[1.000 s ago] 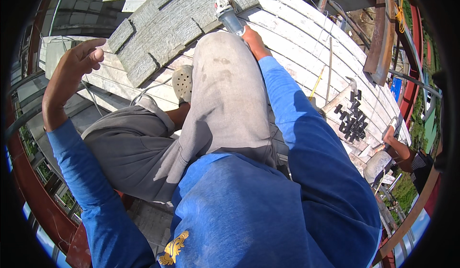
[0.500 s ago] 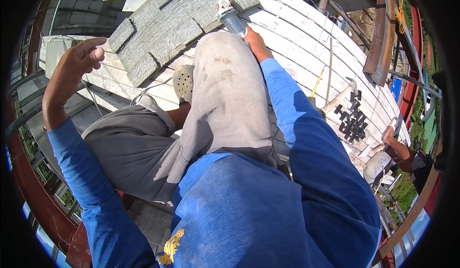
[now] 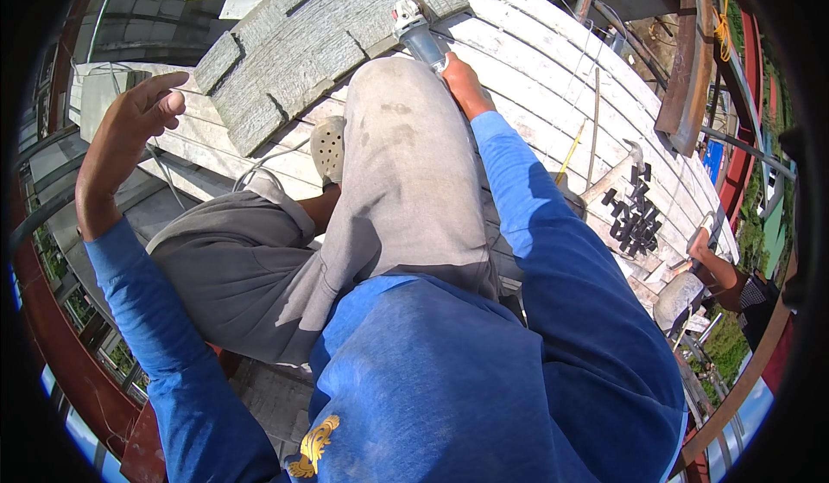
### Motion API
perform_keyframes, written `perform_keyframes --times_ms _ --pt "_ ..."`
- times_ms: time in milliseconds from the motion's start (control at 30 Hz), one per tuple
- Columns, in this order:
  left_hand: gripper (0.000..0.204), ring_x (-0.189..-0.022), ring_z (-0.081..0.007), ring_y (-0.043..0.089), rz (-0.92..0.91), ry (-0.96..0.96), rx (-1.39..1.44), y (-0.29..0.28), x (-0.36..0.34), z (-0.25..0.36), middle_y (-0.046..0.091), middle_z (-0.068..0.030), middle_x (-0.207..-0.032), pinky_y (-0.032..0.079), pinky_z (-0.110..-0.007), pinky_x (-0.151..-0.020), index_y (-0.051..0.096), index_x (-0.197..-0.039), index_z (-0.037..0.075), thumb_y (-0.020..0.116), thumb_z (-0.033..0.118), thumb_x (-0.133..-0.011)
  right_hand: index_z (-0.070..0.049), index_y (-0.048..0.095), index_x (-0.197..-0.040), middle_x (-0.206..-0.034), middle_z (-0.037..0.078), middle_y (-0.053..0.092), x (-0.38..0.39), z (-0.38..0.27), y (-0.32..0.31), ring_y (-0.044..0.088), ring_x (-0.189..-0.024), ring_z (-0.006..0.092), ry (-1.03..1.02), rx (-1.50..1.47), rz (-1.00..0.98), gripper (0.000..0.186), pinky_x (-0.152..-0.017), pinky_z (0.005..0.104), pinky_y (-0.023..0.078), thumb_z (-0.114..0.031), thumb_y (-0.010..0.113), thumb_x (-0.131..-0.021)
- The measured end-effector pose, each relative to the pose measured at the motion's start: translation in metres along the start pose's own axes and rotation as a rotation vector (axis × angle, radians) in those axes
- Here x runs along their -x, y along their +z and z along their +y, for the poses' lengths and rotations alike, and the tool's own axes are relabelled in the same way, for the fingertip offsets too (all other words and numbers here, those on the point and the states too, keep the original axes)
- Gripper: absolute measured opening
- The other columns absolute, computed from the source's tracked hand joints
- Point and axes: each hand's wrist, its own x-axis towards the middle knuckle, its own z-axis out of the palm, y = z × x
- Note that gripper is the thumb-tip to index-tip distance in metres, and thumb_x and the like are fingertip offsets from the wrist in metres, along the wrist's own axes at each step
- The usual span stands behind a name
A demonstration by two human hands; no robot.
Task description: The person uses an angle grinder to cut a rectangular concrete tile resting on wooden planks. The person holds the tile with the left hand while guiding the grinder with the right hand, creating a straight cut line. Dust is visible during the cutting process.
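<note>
My right hand (image 3: 467,84) is closed around the rear of an angle grinder (image 3: 421,42) with a blue-grey body. Its cutting disc (image 3: 420,2) stands on edge at the upper part of a grey, wood-grained shingle panel (image 3: 285,64); whether it bites into the panel I cannot tell. Raised at the left, beside the panel's left corner, my left hand (image 3: 138,129) holds nothing that I can see. Its forefinger is stretched out and the other fingers are loosely bent. My knee, in grey trousers, hides part of the panel's near edge.
White planks (image 3: 535,60) form the platform. A hammer (image 3: 617,168) and a pile of black pieces (image 3: 636,219) lie at the right, near another person's bare foot or hand (image 3: 704,245). A cable (image 3: 259,168) runs by my clog (image 3: 328,149). Rusty steel beams (image 3: 686,60) border the work area.
The grinder and my right hand have shifted slightly down and to the right. My left hand has barely moved.
</note>
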Motion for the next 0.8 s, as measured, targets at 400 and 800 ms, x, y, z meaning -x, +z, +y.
perform_keyframes --times_ms 400,800 --pt "0.095 -0.099 -0.02 0.064 0.0 0.015 0.024 0.0 -0.002 0.002 0.074 -0.0139 -0.113 0.054 -0.037 -0.096 0.064 -0.151 -0.003 0.073 0.073 -0.094 0.002 0.067 -0.122 -0.111 0.032 0.077 0.002 0.0 0.0 0.075 -0.111 0.048 -0.006 -0.01 -0.01 0.041 -0.095 0.0537 0.059 -0.028 0.075 -0.095" --pt "0.091 -0.108 -0.0264 0.07 0.005 0.159 -0.015 0.005 -0.006 0.011 0.076 -0.0199 -0.122 0.056 -0.04 -0.101 0.063 -0.15 -0.006 0.074 0.067 -0.097 0.002 0.064 -0.14 -0.116 0.031 0.078 0.041 -0.03 -0.066 0.077 -0.109 0.0466 -0.018 -0.07 0.181 0.071 -0.095 0.0512 0.06 -0.034 0.087 -0.083"
